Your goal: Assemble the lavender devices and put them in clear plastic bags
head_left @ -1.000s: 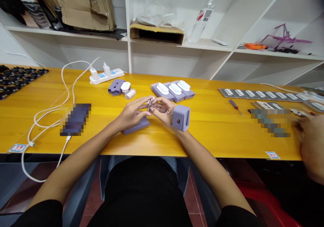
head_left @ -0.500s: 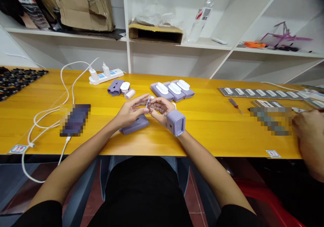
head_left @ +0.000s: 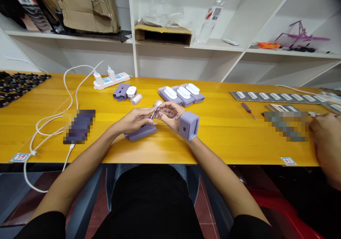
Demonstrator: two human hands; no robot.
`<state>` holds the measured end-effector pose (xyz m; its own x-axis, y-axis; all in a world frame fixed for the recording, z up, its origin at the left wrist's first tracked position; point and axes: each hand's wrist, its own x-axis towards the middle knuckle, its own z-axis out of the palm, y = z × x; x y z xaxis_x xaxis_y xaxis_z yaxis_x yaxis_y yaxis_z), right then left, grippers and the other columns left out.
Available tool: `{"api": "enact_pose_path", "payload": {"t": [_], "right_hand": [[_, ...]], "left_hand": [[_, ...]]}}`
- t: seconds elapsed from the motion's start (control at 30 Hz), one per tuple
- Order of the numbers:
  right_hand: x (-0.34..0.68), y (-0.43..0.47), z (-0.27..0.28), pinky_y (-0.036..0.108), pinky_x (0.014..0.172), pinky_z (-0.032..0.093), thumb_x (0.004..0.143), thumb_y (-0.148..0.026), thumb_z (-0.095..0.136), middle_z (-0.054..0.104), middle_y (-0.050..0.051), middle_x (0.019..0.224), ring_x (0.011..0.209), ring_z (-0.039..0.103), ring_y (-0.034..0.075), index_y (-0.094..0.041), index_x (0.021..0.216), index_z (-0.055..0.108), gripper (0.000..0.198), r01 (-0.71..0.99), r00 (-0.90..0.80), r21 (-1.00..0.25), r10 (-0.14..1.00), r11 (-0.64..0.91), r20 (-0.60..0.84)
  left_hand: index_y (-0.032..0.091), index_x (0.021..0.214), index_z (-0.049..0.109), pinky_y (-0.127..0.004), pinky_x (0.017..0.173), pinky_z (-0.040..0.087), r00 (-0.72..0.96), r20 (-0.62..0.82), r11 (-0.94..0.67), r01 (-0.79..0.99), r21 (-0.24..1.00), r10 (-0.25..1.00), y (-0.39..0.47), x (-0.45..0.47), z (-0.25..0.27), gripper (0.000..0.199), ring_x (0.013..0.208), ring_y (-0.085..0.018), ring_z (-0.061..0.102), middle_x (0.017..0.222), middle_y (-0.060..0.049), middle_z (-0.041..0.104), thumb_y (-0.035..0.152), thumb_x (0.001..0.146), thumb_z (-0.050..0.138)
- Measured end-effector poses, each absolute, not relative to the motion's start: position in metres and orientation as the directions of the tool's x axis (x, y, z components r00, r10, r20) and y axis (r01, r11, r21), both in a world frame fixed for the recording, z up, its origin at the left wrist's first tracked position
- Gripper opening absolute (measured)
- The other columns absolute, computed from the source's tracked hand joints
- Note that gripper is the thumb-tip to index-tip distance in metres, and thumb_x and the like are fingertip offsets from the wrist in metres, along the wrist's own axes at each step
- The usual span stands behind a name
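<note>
My left hand (head_left: 135,120) pinches a thin, flat purple piece (head_left: 154,112), which stands tilted between both hands. Facing it, my right hand (head_left: 172,116) curls its fingers around a thin coiled wire (head_left: 167,112), with fingertips at the purple piece's edge. A boxy purple housing (head_left: 189,126) sits against my right wrist; how it stays there I cannot tell. Under my left hand lies another purple housing (head_left: 141,133) on the table, partly covered. Behind my fingers a small pale round part (head_left: 158,103) shows in part.
Purple cases with white oval tops (head_left: 183,94) stand beyond my hands. To their left are a purple shell (head_left: 122,91), a white plug part (head_left: 131,92) and a pale cylinder (head_left: 136,99). A power strip (head_left: 114,80), screwdriver (head_left: 247,110) and another person's hand (head_left: 326,139) are also around.
The flat purple piece has tipped further over, and my left fingers have flattened and dropped slightly. My right wrist has turned a little, carrying the boxy housing slightly right and up.
</note>
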<state>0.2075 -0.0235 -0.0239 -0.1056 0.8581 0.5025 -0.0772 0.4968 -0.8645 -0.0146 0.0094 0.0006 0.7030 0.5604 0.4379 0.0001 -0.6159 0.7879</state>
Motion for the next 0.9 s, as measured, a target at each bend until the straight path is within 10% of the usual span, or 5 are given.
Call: {"api": "enact_pose_path", "payload": {"t": [0.13,0.5,0.9], "right_hand": [[0.205,-0.023,-0.025,0.037,0.087,0.069,0.088,-0.048,0.087,0.074,0.004,0.103,0.086,0.078,0.018,-0.025,0.107,0.064,0.038,-0.1,-0.1,-0.854,0.848,0.511,0.52],[0.202,-0.032,-0.017,0.035,0.091,0.066,0.088,-0.033,0.085,0.073,0.004,0.099,0.086,0.075,0.016,-0.023,0.109,0.065,0.03,-0.059,-0.15,-0.843,0.831,0.534,0.536],[0.203,-0.024,-0.024,0.03,0.078,0.063,0.088,-0.021,0.074,0.068,0.001,0.094,0.079,0.07,0.014,-0.023,0.103,0.066,0.017,-0.009,-0.13,-0.737,0.73,0.676,0.671]], "left_hand": [[0.022,0.156,0.065,-0.037,0.081,0.071,0.654,0.404,-0.507,-0.037,0.861,0.639,0.009,-0.009,-0.007,0.059,0.084,-0.022,0.084,0.107,-0.011,0.086,0.032,0.099,0.076],[0.021,0.158,0.061,-0.042,0.103,0.067,0.556,0.381,-0.46,0.003,0.888,0.739,0.007,-0.006,-0.007,0.068,0.124,-0.028,0.077,0.148,-0.015,0.072,0.036,0.095,0.08],[0.019,0.158,0.062,-0.041,0.103,0.065,0.552,0.382,-0.491,0.059,0.869,0.741,0.003,-0.003,-0.006,0.07,0.129,-0.031,0.073,0.147,-0.016,0.073,0.039,0.093,0.081]]}}
